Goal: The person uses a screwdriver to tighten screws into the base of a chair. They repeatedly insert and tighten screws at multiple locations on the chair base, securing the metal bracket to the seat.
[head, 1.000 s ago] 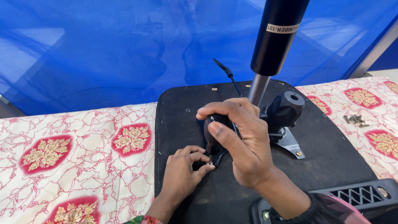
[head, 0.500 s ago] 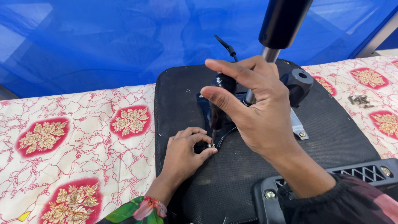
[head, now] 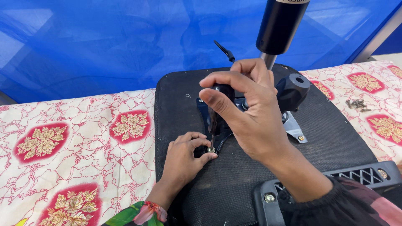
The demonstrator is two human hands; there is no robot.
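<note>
An upturned black chair seat (head: 234, 180) lies on the patterned cloth. A dark metal mechanism plate (head: 293, 125) is mounted on it, with a black gas cylinder (head: 281, 25) rising from it. My right hand (head: 247, 113) grips a screwdriver (head: 215, 121) by its black handle, the shaft upright with its tip on a screw (head: 211, 149) at the plate's near left corner. My left hand (head: 184, 161) rests on the seat, its fingertips pinched around that screw.
A red and white floral cloth (head: 71, 142) covers the table on both sides of the seat. Several loose screws (head: 356, 104) lie on the cloth at the right. A black armrest bracket (head: 356, 175) sits at the seat's near right. Blue tarpaulin (head: 104, 42) hangs behind.
My right hand has risen off the mechanism and stood the screwdriver upright over the screw. My left hand stayed at the screw. The camera has shifted slightly.
</note>
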